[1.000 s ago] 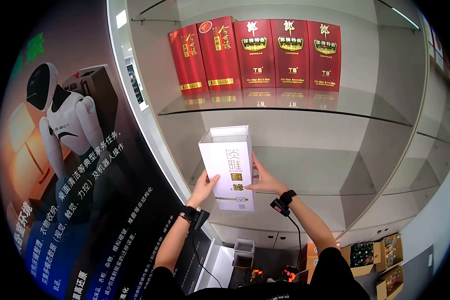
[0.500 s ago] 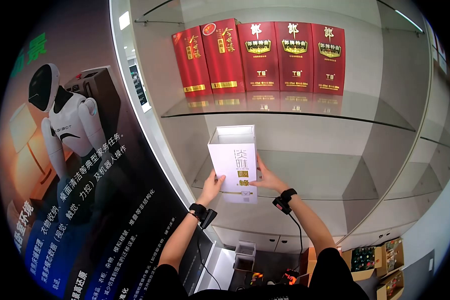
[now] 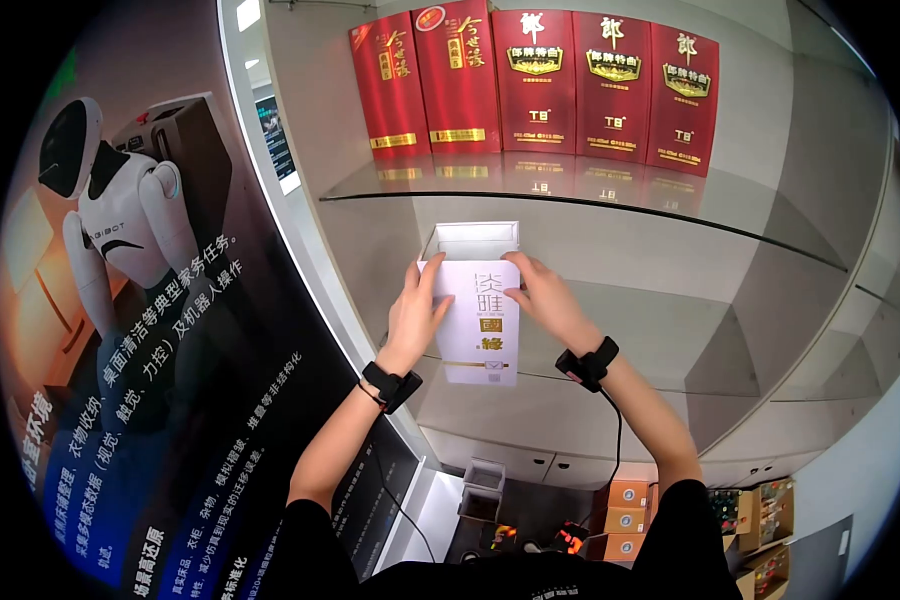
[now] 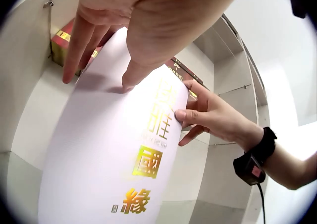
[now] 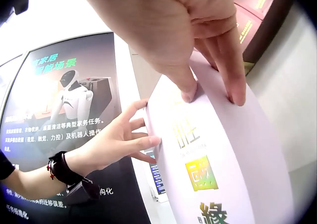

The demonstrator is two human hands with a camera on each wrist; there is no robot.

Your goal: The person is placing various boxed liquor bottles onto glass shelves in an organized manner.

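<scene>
A tall white gift box [image 3: 467,340] with grey and gold lettering stands nearly upright in front of me, over the lower glass shelf [image 3: 630,330]. Its top end shows a recessed white panel inside a raised rim. My left hand [image 3: 411,315] grips its upper left edge, thumb on the lettered face and fingers along the side. On the opposite edge, my right hand [image 3: 555,308] holds it at about the same height, thumb on the front. The left wrist view shows the left thumb pressing the white face. In the right wrist view, fingers [image 5: 237,85] lie along the box's side.
Several red gift boxes [image 3: 537,90] line the upper glass shelf [image 3: 580,185], whose front edge runs just above the white box. A printed banner [image 3: 150,330] stands close on the left. Open cartons [image 3: 770,510] and orange boxes [image 3: 626,520] are on the floor at right.
Both hands have slid up the white box from its lower half to near its top. The box has come slightly lower against the shelving, and the head view has tilted down.
</scene>
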